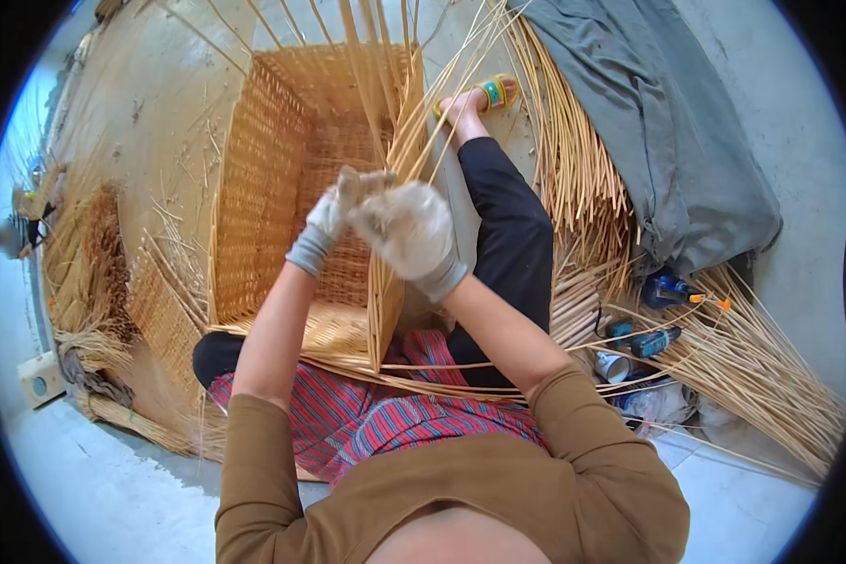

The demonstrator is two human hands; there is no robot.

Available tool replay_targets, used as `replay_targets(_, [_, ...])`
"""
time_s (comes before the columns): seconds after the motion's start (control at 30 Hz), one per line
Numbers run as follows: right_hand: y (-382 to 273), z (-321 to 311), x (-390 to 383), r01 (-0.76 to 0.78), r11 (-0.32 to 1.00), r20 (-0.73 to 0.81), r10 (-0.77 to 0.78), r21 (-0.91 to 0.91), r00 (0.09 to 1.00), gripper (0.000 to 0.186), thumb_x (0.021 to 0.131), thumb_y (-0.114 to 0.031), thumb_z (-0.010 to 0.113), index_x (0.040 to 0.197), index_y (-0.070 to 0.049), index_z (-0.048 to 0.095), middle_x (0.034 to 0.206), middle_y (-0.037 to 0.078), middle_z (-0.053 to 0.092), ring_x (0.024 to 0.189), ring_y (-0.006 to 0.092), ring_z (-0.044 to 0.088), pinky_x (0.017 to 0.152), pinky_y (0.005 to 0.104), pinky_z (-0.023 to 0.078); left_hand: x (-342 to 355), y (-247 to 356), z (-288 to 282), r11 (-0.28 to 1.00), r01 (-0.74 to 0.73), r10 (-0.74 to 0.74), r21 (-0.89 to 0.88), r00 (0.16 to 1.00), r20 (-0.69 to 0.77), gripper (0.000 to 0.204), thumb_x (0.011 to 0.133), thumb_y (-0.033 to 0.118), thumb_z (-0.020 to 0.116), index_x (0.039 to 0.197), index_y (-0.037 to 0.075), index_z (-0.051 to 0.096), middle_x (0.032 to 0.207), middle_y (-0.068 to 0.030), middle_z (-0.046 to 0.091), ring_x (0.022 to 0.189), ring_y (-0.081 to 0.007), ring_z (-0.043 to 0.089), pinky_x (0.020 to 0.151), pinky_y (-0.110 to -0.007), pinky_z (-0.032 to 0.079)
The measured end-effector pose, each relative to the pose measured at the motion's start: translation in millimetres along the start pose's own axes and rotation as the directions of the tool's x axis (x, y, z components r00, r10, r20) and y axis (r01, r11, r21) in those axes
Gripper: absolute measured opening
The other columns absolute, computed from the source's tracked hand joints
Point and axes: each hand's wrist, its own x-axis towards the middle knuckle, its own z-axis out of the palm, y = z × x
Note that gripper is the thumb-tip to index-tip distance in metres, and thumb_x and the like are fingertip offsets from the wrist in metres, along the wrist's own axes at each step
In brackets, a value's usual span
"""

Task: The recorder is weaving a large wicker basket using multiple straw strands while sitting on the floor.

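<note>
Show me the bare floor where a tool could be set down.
Bare patches: the pale floor at lower left, beside the reed bundles, and the concrete at far right, past the grey cloth. Crowded: right of the leg, where loose canes and a cordless drill lie; both gloved hands work at the basket.

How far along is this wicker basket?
The basket looks well along: base and tall side walls are woven. In hand: the gloved left hand and right hand work canes at the near right wall. Left: upright stakes stand unwoven above the rim, and loose canes lie beside.
</note>
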Motion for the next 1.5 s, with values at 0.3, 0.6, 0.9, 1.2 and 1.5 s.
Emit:
replay_targets(0.3, [65, -34, 89, -0.119, 0.993, 0.787, 0.088, -0.018, 0.61, 0.067, 0.077, -0.036, 0.077, 0.134, -0.01, 0.051, 0.109, 0.015, 0.069, 0.102, 0.0315, 0.066, 0.09, 0.0392, 0.053, 14, 38, 20, 0.958, 0.283, -0.271, 0.037, 0.945, -0.185, 0.04, 0.088, 0.033, 0.073, 0.114, 0.003, 0.067, 0.108, -0.003, 0.067, 0.097, -0.0084, 0.058, 0.088, -0.026, 0.048])
replay_targets(0.6, [201, -13, 94, -0.325, 0.653, 0.207, 0.254, 0.684, 0.945, 0.028, 0.095, -0.017, 0.055, 0.121, -0.007, 0.06, 0.106, 0.008, 0.067, 0.093, 0.0192, 0.064, 0.079, 0.0334, 0.05, 47, 15, 42, 0.992, 0.045, -0.002, 0.114, 0.935, -0.354, 0.033, 0.084, 0.013, 0.078, 0.106, 0.005, 0.056, 0.092, -0.0005, 0.065, 0.086, -0.0102, 0.063, 0.074, -0.025, 0.054])
replay_targets(0.9, [88, -55, 165, 0.041, 0.662, 0.62, 0.676, -0.748, 0.397, 0.05, 0.091, -0.03, 0.066, 0.128, 0.002, 0.054, 0.121, 0.018, 0.065, 0.1, 0.0241, 0.066, 0.097, 0.0389, 0.043, 23, 6, 16, 0.956, -0.154, 0.197, 0.248, 0.968, -0.158, 0.027, 0.085, 0.007, 0.075, 0.112, 0.009, 0.073, 0.126, -0.0061, 0.06, 0.12, -0.015, 0.054, 0.101, -0.033, 0.047])
replay_targets(1.2, [136, -14, 54, -0.425, 0.888, 0.09, 0.445, -0.176, 0.891, 0.053, 0.079, -0.048, 0.075, 0.114, -0.009, 0.066, 0.107, 0.016, 0.064, 0.104, 0.0306, 0.06, 0.091, 0.0401, 0.048, 30, 13, 32, 0.989, 0.059, -0.085, -0.132, 0.975, -0.204, 0.028, 0.093, 0.01, 0.067, 0.121, 0.009, 0.065, 0.105, -0.0001, 0.069, 0.096, -0.008, 0.063, 0.085, -0.022, 0.051])
replay_targets(1.5, [185, -28, 130, 0.237, 0.903, 0.572, 0.012, -0.359, 0.82, 0.043, 0.084, -0.057, 0.063, 0.105, -0.02, 0.071, 0.116, 0.006, 0.066, 0.117, 0.0276, 0.056, 0.112, 0.0503, 0.028, 28, 24, 51, 0.979, 0.183, -0.134, 0.085, 0.904, -0.406, 0.023, 0.087, 0.024, 0.077, 0.088, 0.008, 0.059, 0.078, 0.0059, 0.055, 0.07, -0.0032, 0.047, 0.061, -0.021, 0.043])
